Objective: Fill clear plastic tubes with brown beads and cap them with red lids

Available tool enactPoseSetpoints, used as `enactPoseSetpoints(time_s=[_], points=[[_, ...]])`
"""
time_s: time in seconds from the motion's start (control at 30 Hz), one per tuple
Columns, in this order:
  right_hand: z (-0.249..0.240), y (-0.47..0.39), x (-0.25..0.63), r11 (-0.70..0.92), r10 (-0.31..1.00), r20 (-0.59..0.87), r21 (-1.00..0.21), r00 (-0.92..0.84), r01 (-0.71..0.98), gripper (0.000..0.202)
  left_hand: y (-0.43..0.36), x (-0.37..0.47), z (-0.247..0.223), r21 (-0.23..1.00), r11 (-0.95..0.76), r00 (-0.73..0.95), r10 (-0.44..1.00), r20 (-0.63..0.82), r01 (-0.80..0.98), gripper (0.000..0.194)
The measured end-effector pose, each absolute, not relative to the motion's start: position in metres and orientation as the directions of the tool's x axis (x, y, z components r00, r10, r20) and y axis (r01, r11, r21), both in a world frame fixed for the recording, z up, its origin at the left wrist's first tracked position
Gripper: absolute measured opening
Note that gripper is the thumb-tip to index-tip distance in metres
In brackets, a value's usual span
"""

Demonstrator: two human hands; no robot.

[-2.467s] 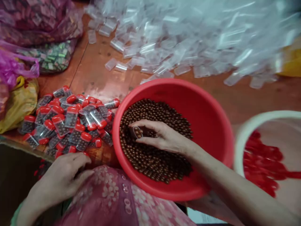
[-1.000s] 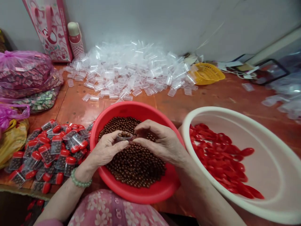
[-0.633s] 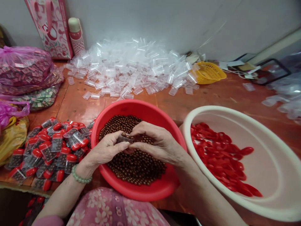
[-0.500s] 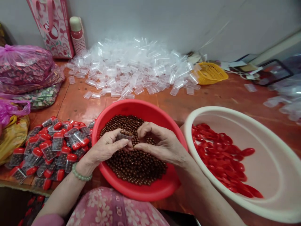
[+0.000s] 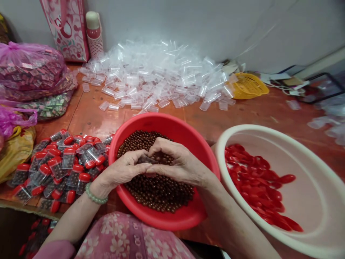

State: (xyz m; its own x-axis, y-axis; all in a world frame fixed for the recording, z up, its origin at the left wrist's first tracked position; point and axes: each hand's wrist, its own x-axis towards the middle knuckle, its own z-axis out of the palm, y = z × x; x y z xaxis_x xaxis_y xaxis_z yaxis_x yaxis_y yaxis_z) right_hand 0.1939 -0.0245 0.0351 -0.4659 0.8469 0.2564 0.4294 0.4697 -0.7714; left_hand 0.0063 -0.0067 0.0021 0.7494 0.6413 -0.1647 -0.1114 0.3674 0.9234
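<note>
Over a red basin point(image 5: 199, 144) of shiny brown balls point(image 5: 161, 199), my two hands meet at the fingertips. My left hand point(image 5: 122, 169) is closed around a small clear plastic box point(image 5: 147, 159), dark with what it holds and mostly hidden by fingers. My right hand point(image 5: 180, 162) curves in from the other side, its thumb and forefinger closed about the box's right end. To the left lies a heap of filled clear boxes with red caps point(image 5: 68, 158). A white basin point(image 5: 309, 172) with loose red caps point(image 5: 256, 180) stands to the right.
A large pile of clear plastic boxes point(image 5: 161, 79) lies along the wall, beside a yellow basket point(image 5: 249, 86). At the back left are a pink bag point(image 5: 68, 32), a flask point(image 5: 94, 36) and filled purple plastic bags point(image 5: 29, 72). The table's front edge point(image 5: 24, 210) shows at lower left.
My right hand has moved left onto the box in my left hand. The balls seen at the box's mouth are now covered by fingers. The view has shifted slightly.
</note>
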Motion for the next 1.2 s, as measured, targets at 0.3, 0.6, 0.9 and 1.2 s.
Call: enactPoseSetpoints(time_s=[0.3, 0.6, 0.9, 1.2], points=[[0.029, -0.028, 0.192, 0.268, 0.911, 0.115, -0.894, -0.395, 0.359, 0.036, -0.004, 0.007, 0.004, 0.902, 0.413, 0.744, 0.641, -0.19, -0.125, 0.028], [0.05, -0.065, 0.223, 0.246, 0.949, 0.069, -0.77, -0.307, 0.588, 0.018, -0.005, 0.006, 0.017, 0.888, 0.416, 0.624, 0.751, -0.215, -0.195, 0.031], [0.034, -0.111, 0.393, -0.393, 0.913, -0.234, -0.283, 0.334, 0.875, 0.024, -0.006, 0.01, 0.04, 0.973, 0.205, 0.562, 0.819, -0.111, -0.106, 0.02], [-0.03, -0.118, 0.419, -0.393, 0.848, -0.471, -0.251, 0.243, 0.885, 0.097, -0.01, 0.03, 0.033, 0.958, 0.285, 0.515, 0.826, -0.228, -0.035, 0.028]])
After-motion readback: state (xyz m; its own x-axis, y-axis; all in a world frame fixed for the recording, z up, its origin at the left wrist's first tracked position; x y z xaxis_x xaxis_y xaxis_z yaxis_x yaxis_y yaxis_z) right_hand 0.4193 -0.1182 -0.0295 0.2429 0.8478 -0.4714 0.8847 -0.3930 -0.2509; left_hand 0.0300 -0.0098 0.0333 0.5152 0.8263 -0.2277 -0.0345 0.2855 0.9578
